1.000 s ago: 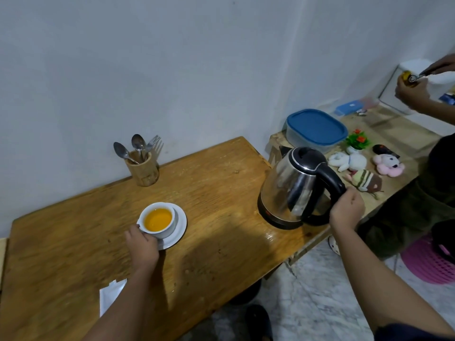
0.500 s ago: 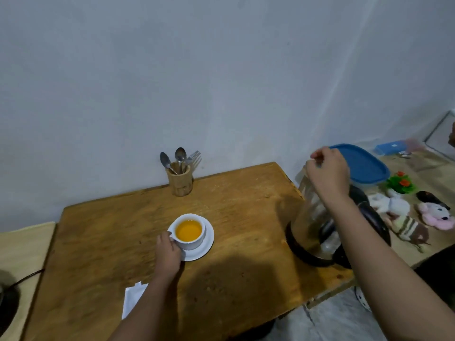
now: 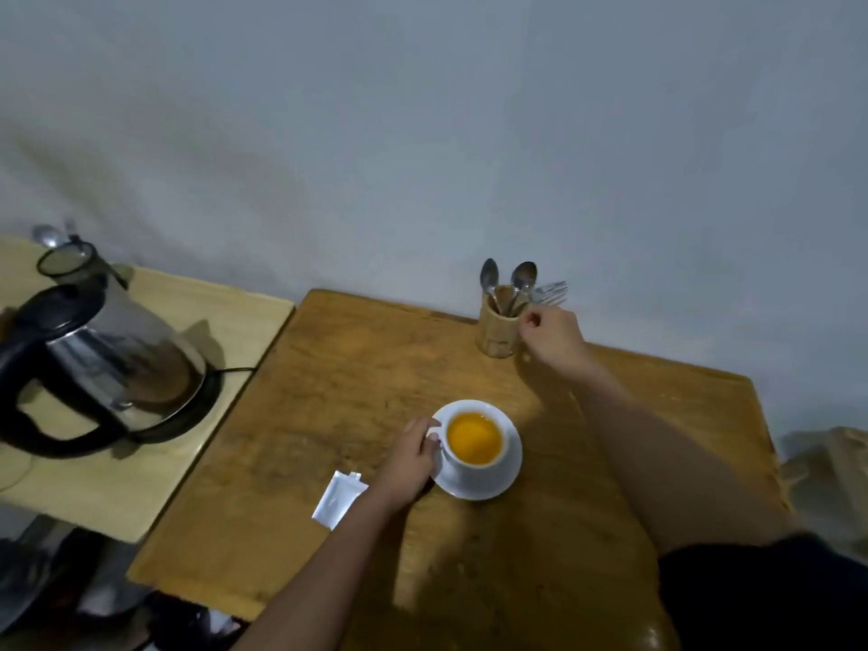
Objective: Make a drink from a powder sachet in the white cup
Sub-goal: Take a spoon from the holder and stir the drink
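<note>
The white cup [image 3: 502,455] stands on a white saucer [image 3: 488,486] in the middle of the wooden table [image 3: 357,368] and holds orange liquid. My left hand [image 3: 411,455] grips the cup's handle from the left. A torn white sachet [image 3: 340,498] lies flat just left of my left wrist. At the back, a bamboo holder [image 3: 495,331] carries two spoons [image 3: 521,277] and forks [image 3: 552,291]. My right hand [image 3: 552,335] is at the holder's right rim with curled fingertips by the cutlery handles; whether it grips one is unclear.
A steel kettle [image 3: 108,354] with a black handle and raised lid sits on its base on a pale side table [image 3: 141,467] to the left. A grey wall runs close behind the table. Dark clutter lies on the floor at lower left.
My right hand left the kettle and reached across to the cutlery holder. The view swung left, so the kettle now shows on the left side table. My left hand stayed on the cup.
</note>
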